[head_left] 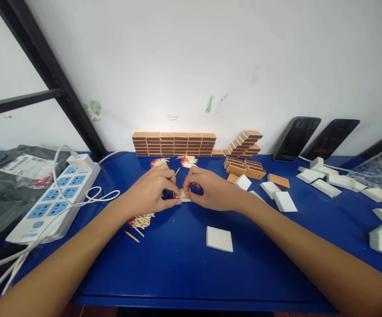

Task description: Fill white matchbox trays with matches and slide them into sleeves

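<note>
A small bunch of matches [185, 197] lies between my two hands, low over the blue tabletop, with red heads toward the left. My left hand [151, 188] curls at the head end, thumb and fingers closed around it. At the pale stick end, my right hand [212, 188] pinches with thumb and forefinger. My fingers hide part of the bunch, and I cannot tell whether a tray lies under it. A pile of loose matches [142, 220] sits below my left wrist. Two more match piles, one at the left [159, 162] and one at the right [188, 161], lie beyond my hands.
Matchboxes [174, 144] form a stacked wall at the back, with more boxes [245, 143] to its right. White inner trays [219, 239] are scattered in front and rightward. A power strip [55, 198] with cables stands left. Two phones [296, 138] lean against the wall.
</note>
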Demonstrator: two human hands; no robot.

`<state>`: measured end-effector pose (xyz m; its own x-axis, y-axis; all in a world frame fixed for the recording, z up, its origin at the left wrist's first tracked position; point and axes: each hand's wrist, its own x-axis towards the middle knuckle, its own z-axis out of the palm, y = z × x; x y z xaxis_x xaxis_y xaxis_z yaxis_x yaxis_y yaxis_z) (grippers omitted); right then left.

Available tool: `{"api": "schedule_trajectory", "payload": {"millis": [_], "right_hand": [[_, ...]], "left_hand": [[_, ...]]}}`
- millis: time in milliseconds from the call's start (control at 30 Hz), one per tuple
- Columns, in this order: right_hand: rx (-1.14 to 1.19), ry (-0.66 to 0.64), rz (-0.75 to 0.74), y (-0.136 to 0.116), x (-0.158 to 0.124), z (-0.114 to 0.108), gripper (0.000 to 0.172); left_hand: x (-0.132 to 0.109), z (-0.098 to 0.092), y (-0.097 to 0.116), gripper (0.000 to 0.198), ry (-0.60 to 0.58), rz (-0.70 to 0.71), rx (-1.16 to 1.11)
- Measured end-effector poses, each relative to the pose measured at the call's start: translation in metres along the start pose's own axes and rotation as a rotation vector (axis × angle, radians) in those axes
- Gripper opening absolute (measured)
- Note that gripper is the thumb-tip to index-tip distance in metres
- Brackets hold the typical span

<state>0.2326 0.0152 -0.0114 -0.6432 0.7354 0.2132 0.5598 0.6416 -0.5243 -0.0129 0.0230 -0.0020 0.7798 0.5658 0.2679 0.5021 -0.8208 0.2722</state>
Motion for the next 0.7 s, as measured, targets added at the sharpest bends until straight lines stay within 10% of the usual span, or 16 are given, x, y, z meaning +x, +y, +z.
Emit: {"api": "schedule_trajectory", "payload": {"millis": [333, 700], "right_hand": [[0.008, 0.030, -0.015, 0.006, 0.002, -0.001, 0.008], [-0.206, 0.064, 0.106, 0.043, 0.012, -0.001, 0.007]], "left_hand": [[0.000, -0.001, 0.001, 0.011, 0.002, -0.018, -0.025], [-0.002, 0.002, -0.001, 0.063, 0.097, -0.060, 0.191]]}}
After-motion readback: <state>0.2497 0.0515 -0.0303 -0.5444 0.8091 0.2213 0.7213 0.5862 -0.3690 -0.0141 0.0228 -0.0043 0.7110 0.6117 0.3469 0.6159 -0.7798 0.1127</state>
